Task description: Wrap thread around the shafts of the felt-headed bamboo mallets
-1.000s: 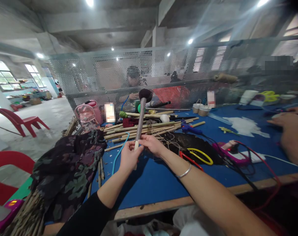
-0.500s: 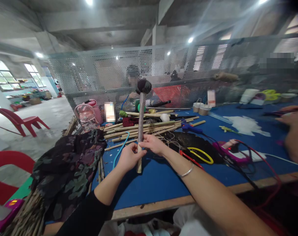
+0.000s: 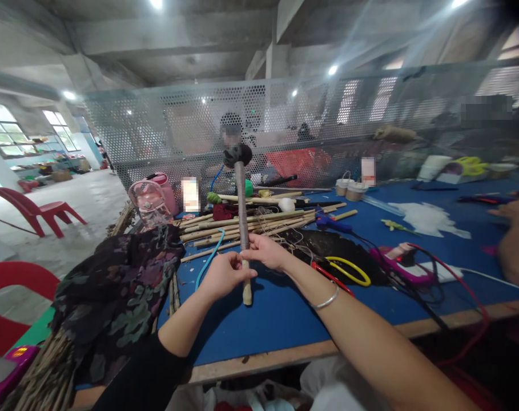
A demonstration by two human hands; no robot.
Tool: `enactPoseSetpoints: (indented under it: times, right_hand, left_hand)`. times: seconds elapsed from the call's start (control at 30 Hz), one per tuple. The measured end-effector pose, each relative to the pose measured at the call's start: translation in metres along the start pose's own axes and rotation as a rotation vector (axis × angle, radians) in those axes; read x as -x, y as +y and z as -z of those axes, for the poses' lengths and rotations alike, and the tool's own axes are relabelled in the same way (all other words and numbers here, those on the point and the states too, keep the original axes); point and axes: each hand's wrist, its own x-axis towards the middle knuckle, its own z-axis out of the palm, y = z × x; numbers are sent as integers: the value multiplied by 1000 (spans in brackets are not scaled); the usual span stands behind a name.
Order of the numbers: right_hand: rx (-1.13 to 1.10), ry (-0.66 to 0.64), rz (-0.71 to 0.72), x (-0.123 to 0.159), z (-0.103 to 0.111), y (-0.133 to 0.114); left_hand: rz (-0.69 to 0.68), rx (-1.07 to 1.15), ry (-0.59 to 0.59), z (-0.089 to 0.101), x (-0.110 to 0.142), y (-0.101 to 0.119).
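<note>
The stick (image 3: 242, 220) in the hands (image 3: 222, 275) is grey-brown above, pale tan at its lower end, with a near-black head (image 3: 242, 155). Left of the hands, a dark cloth (image 3: 126, 285) carries grey-green and dull purple leaf-like shapes. The tabletop (image 3: 225, 334) beneath them is deep blue (its front edge (image 3: 259, 361) light brown). To their right, a tool (image 3: 349, 264) shows yellow and red handles; beyond them sits a bright green ball (image 3: 248, 187).

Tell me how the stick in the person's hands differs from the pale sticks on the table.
The held stick is mostly grey-brown; the pale sticks are tan. The held stick carries a dark rounded top; the pale sticks show none. The held stick points up; the pale sticks lie flat. Both are long and thin.
</note>
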Motion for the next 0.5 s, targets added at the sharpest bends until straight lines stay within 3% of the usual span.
enactPoseSetpoints:
  times: [0.17, 0.23, 0.3, 0.43, 0.5]
  right_hand:
    - [-43, -142, -89, 9, 7, -9]
    - [-54, -141, -62, 10, 6, -12]
    - [-68, -108, -3, 9, 1, -12]
    - [-58, -76, 59, 4, -8, -8]
    - [-58, -72, 44, 4, -7, -7]
  left_hand:
    - [35, 279, -270, 3, 5, 8]
    - [55, 331, -327, 3, 6, 11]
    - [40, 302, -261, 3, 6, 9]
    - [-37, 136, -19, 1, 1, 2]
    - [-34, 130, -26, 0, 0, 2]
